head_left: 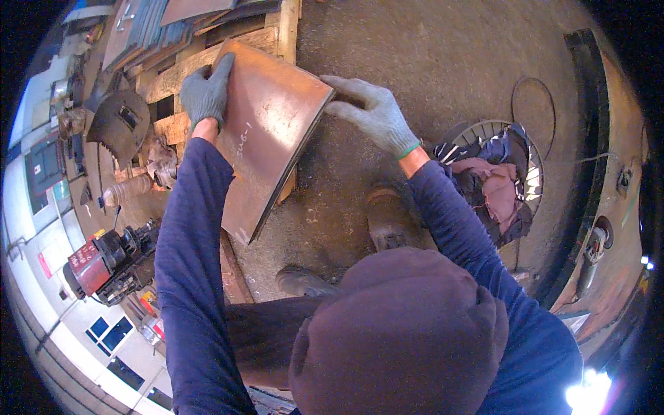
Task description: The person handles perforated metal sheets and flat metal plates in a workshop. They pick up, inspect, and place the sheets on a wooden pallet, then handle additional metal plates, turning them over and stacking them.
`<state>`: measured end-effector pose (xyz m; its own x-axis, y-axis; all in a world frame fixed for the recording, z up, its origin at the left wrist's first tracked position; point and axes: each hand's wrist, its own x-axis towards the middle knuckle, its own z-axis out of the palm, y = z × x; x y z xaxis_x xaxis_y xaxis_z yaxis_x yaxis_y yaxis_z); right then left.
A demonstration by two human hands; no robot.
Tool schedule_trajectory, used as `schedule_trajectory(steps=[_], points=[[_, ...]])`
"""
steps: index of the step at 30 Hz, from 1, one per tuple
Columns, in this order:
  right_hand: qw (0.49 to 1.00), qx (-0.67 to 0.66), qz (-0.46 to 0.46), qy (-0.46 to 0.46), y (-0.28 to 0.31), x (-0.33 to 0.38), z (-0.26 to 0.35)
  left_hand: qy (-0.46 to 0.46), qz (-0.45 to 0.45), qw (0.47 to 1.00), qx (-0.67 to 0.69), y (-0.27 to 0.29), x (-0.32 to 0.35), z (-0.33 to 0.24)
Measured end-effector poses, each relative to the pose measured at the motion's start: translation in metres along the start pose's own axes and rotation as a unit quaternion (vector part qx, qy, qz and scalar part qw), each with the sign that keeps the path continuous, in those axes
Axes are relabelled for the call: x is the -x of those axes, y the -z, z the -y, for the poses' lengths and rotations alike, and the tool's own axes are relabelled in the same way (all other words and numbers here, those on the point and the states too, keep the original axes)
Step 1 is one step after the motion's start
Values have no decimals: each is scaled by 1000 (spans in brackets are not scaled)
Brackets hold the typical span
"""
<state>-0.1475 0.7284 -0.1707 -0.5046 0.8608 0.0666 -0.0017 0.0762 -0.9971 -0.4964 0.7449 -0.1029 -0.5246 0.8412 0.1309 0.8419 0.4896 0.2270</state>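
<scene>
A brown, slightly curved steel plate (273,138) with white chalk writing slants in front of me, partly over a wooden pallet (288,31). My left hand (206,93), in a grey knit glove, is closed on its far left edge, the thumb lying on the upper face. At the plate's far right corner is my right hand (377,116), gloved alike, with fingers and thumb pinching the edge there. The underside of the plate is hidden, and so are some of my left fingers.
Several stacked steel plates (142,34) lie at the far left. Nearer are a dark welding mask (117,128), a plastic bottle (130,188) and a red-black machine (104,263). To the right stand a round bin with cloths (487,183) and a bench holding a grinder (591,256).
</scene>
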Motion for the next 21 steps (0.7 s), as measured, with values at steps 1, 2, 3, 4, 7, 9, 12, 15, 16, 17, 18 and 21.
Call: schedule_trajectory(steps=[1,2,3,4,7,9,12,15,16,17,18,21], points=[[1000,21,6,3,3,-1,2,2,6,1000,2,-1,1,-3],[999,42,12,6,5,-1,3,4,13,1000,5,-1,1,-5],[999,32,10,6,5,0,3,7,19,1000,6,0,2,-7],[1000,23,8,8,5,1,3,11,22,1000,10,1,4,-10],[1000,28,2,14,5,1,0,16,26,999,17,3,6,-15],[999,36,2,17,5,1,-2,12,19,1000,18,3,6,-15],[999,31,8,14,3,0,1,6,-31,999,17,-2,6,-1],[999,37,2,7,8,1,-3,23,38,999,12,5,11,-25],[999,43,3,14,7,0,-2,20,19,1000,3,3,10,-21],[999,49,4,20,6,-1,-1,17,1,1000,-5,-1,9,-17],[999,40,11,14,5,-1,0,14,-18,1000,-14,-3,8,-11],[1000,14,24,0,7,-3,4,21,7,1000,-15,-1,5,-3]])
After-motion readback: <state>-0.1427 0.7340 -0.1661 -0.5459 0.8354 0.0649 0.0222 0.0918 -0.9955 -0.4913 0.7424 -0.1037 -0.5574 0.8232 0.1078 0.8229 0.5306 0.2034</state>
